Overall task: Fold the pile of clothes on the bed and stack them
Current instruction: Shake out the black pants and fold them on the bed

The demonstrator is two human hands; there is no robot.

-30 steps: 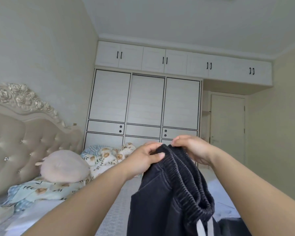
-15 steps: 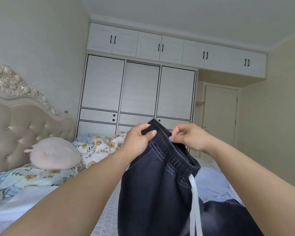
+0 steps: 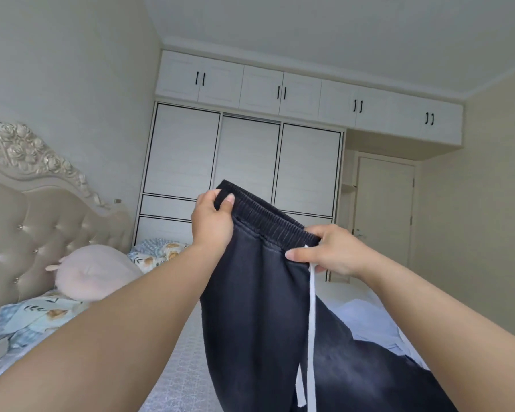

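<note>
while both arms reach forward above a bed (image 3: pixel 176 370), a person holds up a pair of dark sweatpants (image 3: pixel 259 307) by the elastic waistband (image 3: pixel 268 221). the left hand (image 3: pixel 211 221) grips the raised left end of the waistband, thumb pressed on the front of the fabric and fingers curled round behind it. the right hand (image 3: pixel 330 251) pinches the lower right end, thumb laid across the front, other fingers wrapped behind. the waistband stretches between the two hands, sloping down toward the right. the rest of the sweatpants hang below the hands and out of view at the bottom edge. a white drawstring (image 3: pixel 311 322) dangles from beside the right hand, down the front of the fabric. a light blue garment (image 3: pixel 369 319) lies on the bed, under the right forearm. at the left stands a tufted headboard (image 3: pixel 36 221), with a round pink cushion (image 3: pixel 95 272) and floral bedding (image 3: pixel 42 313) near it. a white wardrobe (image 3: pixel 244 162) fills the far wall, with a closed door (image 3: pixel 384 209) to its right.
</note>
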